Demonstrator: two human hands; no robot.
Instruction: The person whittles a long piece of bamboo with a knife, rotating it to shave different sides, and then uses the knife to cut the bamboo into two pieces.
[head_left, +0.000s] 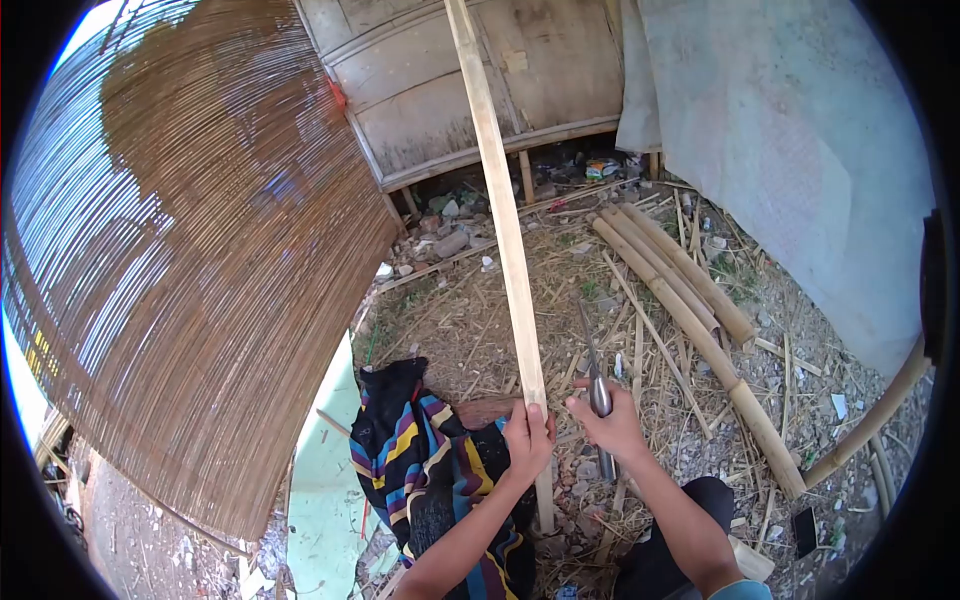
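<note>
A long, pale split bamboo strip (507,230) stands up in front of me, its lower end by the ground between my legs and its top running out of view. My left hand (528,440) is closed around it near the lower end. Just to the right, my right hand (612,422) grips a knife (601,396) by its shiny, rounded handle. The thin blade points up and away, a little apart from the strip. Some of the handle is hidden by my fingers. A striped, multicoloured cloth (430,455) lies against my left leg.
Several bamboo poles (690,310) lie on the right among shavings and rubble. A woven slatted screen (230,250) rises on the left beside a pale green sheet (325,470). Behind are a panelled wall (420,100) and a grey sheet (780,150). A phone-like dark object (804,532) lies lower right.
</note>
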